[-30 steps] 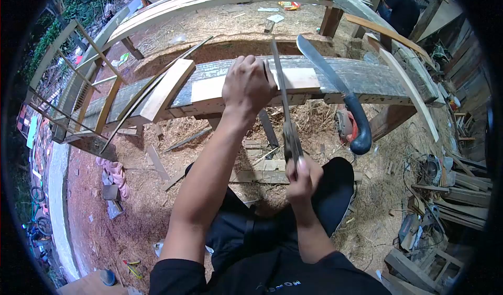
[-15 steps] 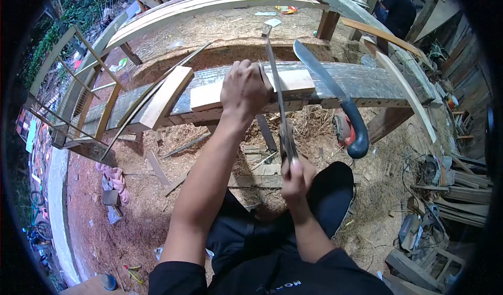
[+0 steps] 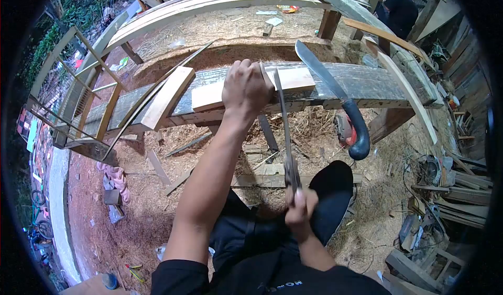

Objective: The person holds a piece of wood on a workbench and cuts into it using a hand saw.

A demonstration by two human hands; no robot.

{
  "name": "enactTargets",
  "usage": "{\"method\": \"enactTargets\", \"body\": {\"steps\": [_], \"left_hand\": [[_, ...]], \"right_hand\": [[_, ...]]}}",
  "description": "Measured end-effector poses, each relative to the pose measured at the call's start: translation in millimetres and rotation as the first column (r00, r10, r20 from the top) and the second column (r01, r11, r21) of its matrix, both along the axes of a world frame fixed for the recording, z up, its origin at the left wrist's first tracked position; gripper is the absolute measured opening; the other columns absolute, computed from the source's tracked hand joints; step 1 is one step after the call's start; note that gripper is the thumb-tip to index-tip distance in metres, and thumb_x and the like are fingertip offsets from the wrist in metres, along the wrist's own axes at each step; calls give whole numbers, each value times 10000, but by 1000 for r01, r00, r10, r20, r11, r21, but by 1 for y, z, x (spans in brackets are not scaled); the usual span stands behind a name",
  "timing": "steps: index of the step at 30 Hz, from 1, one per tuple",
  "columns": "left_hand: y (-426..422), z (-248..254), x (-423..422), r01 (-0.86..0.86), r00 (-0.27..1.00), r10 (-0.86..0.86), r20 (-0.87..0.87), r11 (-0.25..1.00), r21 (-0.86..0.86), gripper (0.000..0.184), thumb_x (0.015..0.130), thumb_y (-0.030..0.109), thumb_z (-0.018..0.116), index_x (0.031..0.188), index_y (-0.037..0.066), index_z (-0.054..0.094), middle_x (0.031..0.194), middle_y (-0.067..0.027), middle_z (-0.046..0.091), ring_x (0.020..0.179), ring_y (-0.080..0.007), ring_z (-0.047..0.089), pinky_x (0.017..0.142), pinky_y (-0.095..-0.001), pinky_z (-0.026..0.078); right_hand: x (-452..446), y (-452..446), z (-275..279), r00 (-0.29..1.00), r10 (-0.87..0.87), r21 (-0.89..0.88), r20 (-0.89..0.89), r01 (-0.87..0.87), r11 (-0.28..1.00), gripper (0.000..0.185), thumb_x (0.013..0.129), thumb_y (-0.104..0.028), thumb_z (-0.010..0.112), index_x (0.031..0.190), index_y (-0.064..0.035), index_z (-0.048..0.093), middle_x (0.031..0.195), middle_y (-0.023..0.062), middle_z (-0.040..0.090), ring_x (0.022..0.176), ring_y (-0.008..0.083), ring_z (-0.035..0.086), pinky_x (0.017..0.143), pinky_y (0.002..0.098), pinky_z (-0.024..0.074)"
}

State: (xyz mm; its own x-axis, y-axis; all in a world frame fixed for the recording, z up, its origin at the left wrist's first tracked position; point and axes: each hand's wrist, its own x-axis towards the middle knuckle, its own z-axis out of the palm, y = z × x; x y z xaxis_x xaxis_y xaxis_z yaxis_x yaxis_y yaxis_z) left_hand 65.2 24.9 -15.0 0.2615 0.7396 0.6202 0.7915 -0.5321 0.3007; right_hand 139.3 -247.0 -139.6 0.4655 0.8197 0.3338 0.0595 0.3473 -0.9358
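My left hand (image 3: 245,88) presses down on a short pale wooden board (image 3: 207,97) lying along a weathered beam (image 3: 361,83), its fingers closed over the board's far edge. In my right hand (image 3: 299,206) is the handle of a handsaw (image 3: 286,138), seen nearly edge-on. The saw's blade crosses the board just right of my left hand, and its tip lies over the board. To the right, a machete (image 3: 320,70) with a black handle (image 3: 357,130) rests across the beam, handle hanging over the near side. A second pale board (image 3: 168,97) leans across the beam on the left.
A wooden frame saw (image 3: 78,85) sits at the beam's left end. Long planks (image 3: 220,1) lie across the back. Sawdust and offcuts cover the ground, with scrap wood (image 3: 461,206) at right. Another person (image 3: 399,9) is at the upper right.
My right hand has pulled the handsaw back toward my body, so its tip has drawn from beyond the beam to over the board. My left hand and the board stay in place.
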Motion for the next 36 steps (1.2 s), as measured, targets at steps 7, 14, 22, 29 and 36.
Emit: {"method": "enactTargets", "body": {"steps": [7, 14, 22, 29, 36], "left_hand": [[-3, 3, -1, 8, 1000, -8, 8, 1000, 9, 258, 893, 183, 571, 829, 0, 741, 914, -212, 716, 917, -353, 682, 875, -450, 550], [-3, 4, 1, -20, 1000, 20, -5, 1000, 0, 278, 921, 211, 581, 846, 0, 745, 902, -200, 720, 911, -355, 685, 884, -453, 545], [-2, 3, -2, 1, 999, -1, -32, 1000, -17, 343, 1007, 236, 563, 839, -17, 720, 886, -200, 688, 915, -382, 675, 860, -489, 549], [-4, 2, 1, 5, 1000, -5, -8, 1000, 11, 350, 1013, 236, 549, 843, -18, 720, 910, -202, 690, 922, -384, 674, 868, -489, 547], [-4, 7, 1, -21, 999, 20, -25, 999, -43, 356, 1017, 244, 546, 847, -13, 724, 935, -203, 693, 934, -384, 670, 874, -490, 544]], "right_hand": [[10, 67, 43, 1000, 16, -131, 27, -12, 991, 483, 1067, -291, 436, 655, -41, 445, 602, 15, 445, 553, 102, 417, 516, 287, 295], [6, -11, 38, 991, -18, -124, -132, 2, 992, 520, 1025, -358, 477, 607, -62, 393, 571, 25, 406, 504, 94, 379, 476, 279, 246], [11, 16, 29, 997, 14, -56, -75, -18, 998, 485, 1059, -302, 454, 645, -52, 412, 585, 12, 402, 501, 106, 354, 488, 292, 241], [15, 51, 46, 999, -6, -112, 54, 12, 994, 458, 1027, -278, 470, 633, -44, 458, 569, 23, 450, 501, 133, 420, 496, 338, 297], [14, -19, 39, 996, 17, -138, -83, -28, 990, 495, 1027, -337, 477, 628, -46, 443, 556, 27, 432, 495, 116, 400, 480, 304, 283]]}}
